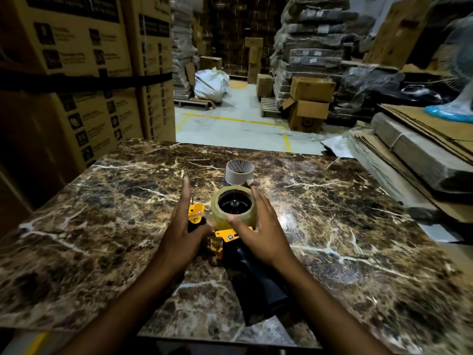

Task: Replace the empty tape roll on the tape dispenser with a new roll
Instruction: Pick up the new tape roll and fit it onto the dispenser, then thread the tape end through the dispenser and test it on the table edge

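A yellow and black tape dispenser [225, 235] lies on its side on the marble table [332, 213], its black handle [258, 280] pointing toward me. A full roll of clear tape [234, 216] sits on its hub. My left hand [183, 226] is just left of the roll, fingers straight and spread, thumb near the roll's base. My right hand [258, 226] is against the roll's right side, fingers apart, thumb touching its front wall. An empty cardboard tape core [239, 171] stands on the table just behind the roll.
Tall stacked cartons [84, 73] rise at the left of the table. Flat cardboard sheets [422, 149] are piled at the right. Beyond the table's far edge lies a concrete floor with yellow lines [230, 121], boxes and pallets.
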Tool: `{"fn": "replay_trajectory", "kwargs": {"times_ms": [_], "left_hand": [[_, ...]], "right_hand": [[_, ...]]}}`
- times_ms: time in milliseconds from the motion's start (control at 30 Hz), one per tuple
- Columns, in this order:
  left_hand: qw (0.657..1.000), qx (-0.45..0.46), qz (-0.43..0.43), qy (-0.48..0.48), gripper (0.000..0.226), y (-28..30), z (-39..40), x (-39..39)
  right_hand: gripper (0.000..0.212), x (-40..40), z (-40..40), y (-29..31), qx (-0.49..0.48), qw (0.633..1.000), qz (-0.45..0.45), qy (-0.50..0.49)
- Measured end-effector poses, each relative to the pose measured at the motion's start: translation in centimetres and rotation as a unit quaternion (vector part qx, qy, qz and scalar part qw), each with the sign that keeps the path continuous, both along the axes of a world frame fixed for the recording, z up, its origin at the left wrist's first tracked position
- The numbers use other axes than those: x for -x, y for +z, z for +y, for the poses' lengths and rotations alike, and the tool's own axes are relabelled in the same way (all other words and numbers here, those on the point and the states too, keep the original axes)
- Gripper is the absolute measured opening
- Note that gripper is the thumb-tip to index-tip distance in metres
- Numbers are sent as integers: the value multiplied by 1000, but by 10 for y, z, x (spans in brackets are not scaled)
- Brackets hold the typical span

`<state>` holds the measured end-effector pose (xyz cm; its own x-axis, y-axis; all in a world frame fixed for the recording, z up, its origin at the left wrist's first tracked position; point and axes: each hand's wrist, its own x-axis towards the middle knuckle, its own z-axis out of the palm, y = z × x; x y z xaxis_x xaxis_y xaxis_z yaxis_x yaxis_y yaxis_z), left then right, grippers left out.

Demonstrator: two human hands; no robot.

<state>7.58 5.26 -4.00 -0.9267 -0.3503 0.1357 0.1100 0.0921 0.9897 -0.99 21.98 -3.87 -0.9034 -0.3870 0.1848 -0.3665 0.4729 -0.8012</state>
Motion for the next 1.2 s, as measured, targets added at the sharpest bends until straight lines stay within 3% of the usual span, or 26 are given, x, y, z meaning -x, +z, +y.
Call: {"fn": "replay_trajectory", "kwargs": {"times_ms": [100,333,433,667,767,1033,1200], "left_hand": [[1000,14,-3,12,105,2,2,5],[999,-4,-14,-33,111,8,-9,19],[998,27,-3,-57,115,0,-16,15],[992,119,40,18,73,-9,-31,6],[988,149,42,12,74,-16,-37,6],[982,179,41,-44,89,-26,-41,12],[981,175,48,-62,65,-24,-43,7]], "right_hand": [[92,-2,-8,-7,52,998,3,-20],[89,-2,-24,-9,76,995,27,-55],[90,4,-23,-11,78,995,25,-49],[97,9,-21,-19,111,993,14,-32],[106,20,-19,-21,129,991,-34,6],[124,42,1,5,38,989,-78,120],[134,37,3,2,18,994,-55,98]]}}
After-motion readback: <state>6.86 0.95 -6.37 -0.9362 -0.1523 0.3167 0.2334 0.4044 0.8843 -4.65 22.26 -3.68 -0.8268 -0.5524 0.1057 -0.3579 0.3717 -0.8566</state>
